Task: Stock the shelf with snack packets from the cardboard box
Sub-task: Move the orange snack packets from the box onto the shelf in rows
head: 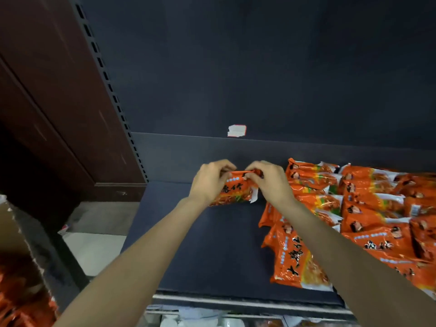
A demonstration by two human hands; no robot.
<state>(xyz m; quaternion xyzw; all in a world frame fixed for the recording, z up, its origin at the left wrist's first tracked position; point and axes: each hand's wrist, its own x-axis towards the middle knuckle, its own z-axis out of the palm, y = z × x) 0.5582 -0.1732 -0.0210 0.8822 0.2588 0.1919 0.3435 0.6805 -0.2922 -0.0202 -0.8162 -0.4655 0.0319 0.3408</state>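
Both hands, left (pixel 210 182) and right (pixel 271 182), pinch the top edge of one packet (pixel 233 192) at frame centre, upright on the shelf (pixel 200 244), just left of the stocked row (pixel 354 204); box (pixel 14 232) lower left.

Both hands hold one orange plastic snack packet (pixel 232 190) standing near the back of the dark blue shelf (pixel 200 244). The left hand (pixel 210 180) and the right hand (pixel 271 182) pinch its top edge. More orange packets (pixel 354 208) lie piled toward the shelf's right side. A torn brown cardboard box (pixel 14 232) with packets inside is at the lower left.
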